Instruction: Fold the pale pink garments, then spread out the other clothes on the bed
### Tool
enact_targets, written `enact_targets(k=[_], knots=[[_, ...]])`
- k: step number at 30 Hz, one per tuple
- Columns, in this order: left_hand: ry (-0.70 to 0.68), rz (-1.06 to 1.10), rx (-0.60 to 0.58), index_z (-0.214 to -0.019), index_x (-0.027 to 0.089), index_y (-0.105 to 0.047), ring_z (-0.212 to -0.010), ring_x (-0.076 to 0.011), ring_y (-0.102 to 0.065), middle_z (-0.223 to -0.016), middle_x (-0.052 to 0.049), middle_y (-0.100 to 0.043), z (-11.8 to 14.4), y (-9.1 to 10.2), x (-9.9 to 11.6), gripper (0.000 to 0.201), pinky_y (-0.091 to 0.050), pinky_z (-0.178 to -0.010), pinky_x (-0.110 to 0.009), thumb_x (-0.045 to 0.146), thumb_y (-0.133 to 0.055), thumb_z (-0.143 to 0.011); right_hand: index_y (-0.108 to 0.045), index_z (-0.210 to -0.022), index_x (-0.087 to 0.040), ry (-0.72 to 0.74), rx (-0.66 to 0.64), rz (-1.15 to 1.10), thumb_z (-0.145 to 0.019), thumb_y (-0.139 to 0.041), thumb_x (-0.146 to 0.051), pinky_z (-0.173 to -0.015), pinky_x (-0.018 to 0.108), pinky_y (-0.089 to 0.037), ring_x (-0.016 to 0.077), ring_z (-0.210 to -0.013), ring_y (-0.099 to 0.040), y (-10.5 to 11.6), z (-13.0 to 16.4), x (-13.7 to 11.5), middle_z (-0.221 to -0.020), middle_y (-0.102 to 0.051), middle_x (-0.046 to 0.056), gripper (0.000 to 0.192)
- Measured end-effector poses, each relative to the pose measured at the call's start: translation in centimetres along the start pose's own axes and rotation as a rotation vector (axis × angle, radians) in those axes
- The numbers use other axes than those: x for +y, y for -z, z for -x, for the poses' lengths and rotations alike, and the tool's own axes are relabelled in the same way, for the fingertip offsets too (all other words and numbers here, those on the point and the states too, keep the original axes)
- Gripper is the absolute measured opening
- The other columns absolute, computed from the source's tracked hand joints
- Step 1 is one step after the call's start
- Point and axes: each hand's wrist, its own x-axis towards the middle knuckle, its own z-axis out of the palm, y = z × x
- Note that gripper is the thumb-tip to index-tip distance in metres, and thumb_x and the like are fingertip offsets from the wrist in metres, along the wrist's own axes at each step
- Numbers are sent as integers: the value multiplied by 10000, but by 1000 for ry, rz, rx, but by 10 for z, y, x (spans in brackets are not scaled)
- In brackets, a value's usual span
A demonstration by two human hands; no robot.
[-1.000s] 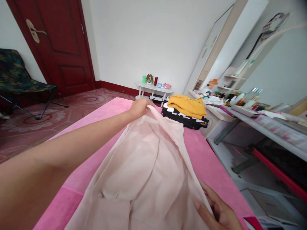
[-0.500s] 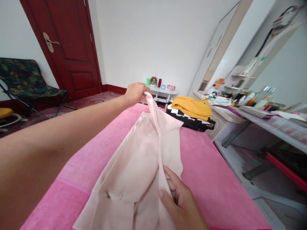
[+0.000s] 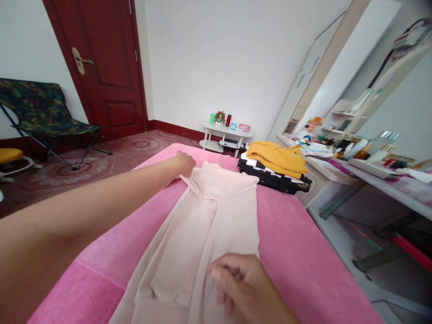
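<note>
Fingers of the left hand (image 3: 185, 164) pinch the far end of one pale pink garment (image 3: 202, 225); the right hand (image 3: 241, 283) pinches its near end. It lies flat on one pink bed (image 3: 297, 265), near one folded clothes pile (image 3: 275, 166).

Home bedroom, pink bed (image 3: 293, 252), folded clothes (image 3: 275, 165), cluttered dressing table (image 3: 340, 164)
</note>
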Motion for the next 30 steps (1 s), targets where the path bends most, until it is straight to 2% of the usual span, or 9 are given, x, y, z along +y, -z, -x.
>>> enact_targets(k=[2, 5, 8, 10, 13, 17, 20, 24, 30], knots=[[-70, 31, -20, -930, 178, -719, -1013, -349, -584, -1000, -150, -672, 3, -14, 22, 286, -411, -885, -469, 278, -696, -663, -650, -814, -129, 106, 249, 137, -830, -506, -445, -553, 220, -420, 115, -581, -547, 29, -21, -1, -669, -595, 28, 348], [-220, 136, 25, -1205, 243, -602, -1117, -264, -544, -1245, -91, -580, 9, -39, 59, 437, -395, -958, -366, 457, -514, -834, -637, -977, -153, 285, 636, 402, -808, -503, -367, -763, 293, -473, 186, -882, -594, 83, -68, 18, -967, -636, 80, 304], [-243, 229, 57, -1363, 261, -449, -1268, -295, -412, -1421, -85, -419, 13, -71, 85, 630, -306, -1052, -402, 622, -399, -848, -574, -1148, -125, 394, 848, 653, -796, -462, -342, -983, 390, -403, 241, -1141, -505, 135, -120, 46, -1203, -563, 132, 429], [-121, 263, 34, -1408, 246, -385, -1330, -395, -291, -1474, -136, -327, 13, -93, 90, 797, -236, -1055, -551, 744, -351, -787, -487, -1273, -76, 372, 855, 786, -823, -419, -372, -1072, 428, -318, 261, -1257, -417, 159, -149, 60, -1328, -480, 171, 542], [115, 290, 16, -1446, 254, -311, -1355, -496, -119, -1512, -179, -218, 12, -118, 87, 952, -95, -1001, -702, 849, -270, -704, -310, -1411, -35, 252, 677, 960, -887, -334, -442, -1121, 459, -232, 271, -1379, -243, 176, -186, 66, -1474, -295, 182, 663], [358, 315, 4, -1461, 264, -260, -1362, -501, -54, -1532, -168, -156, 11, -129, 75, 1027, -93, -1042, -637, 890, -266, -647, -217, -1466, -102, 115, 415, 1118, -924, -257, -516, -1133, 495, -161, 247, -1421, -113, 180, -229, 59, -1533, -154, 116, 684], [466, 290, -11, -1455, 249, -275, -1354, -506, -96, -1516, -197, -178, 11, -128, 69, 1016, -138, -1041, -613, 876, -299, -655, -218, -1472, -161, 46, 338, 1148, -926, -214, -561, -1137, 487, -132, 226, -1426, -89, 183, -253, 54, -1546, -107, 87, 676], [481, 264, 9, -1451, 242, -280, -1350, -493, -137, -1501, -204, -208, 12, -128, 68, 967, -170, -1036, -606, 841, -319, -692, -264, -1456, -208, 18, 374, 1166, -915, -245, -587, -1126, 476, -159, 227, -1418, -127, 181, -267, 53, -1544, -141, 71, 660], [429, 264, 109, -1379, 289, -397, -1345, -364, -263, -1421, -124, -366, 10, -133, 57, 652, -230, -1068, -520, 657, -269, -857, -547, -1237, -172, 29, 664, 1185, -893, -428, -328, -998, 429, -334, 274, -1200, -438, 167, -275, 38, -1259, -551, 130, 397]])
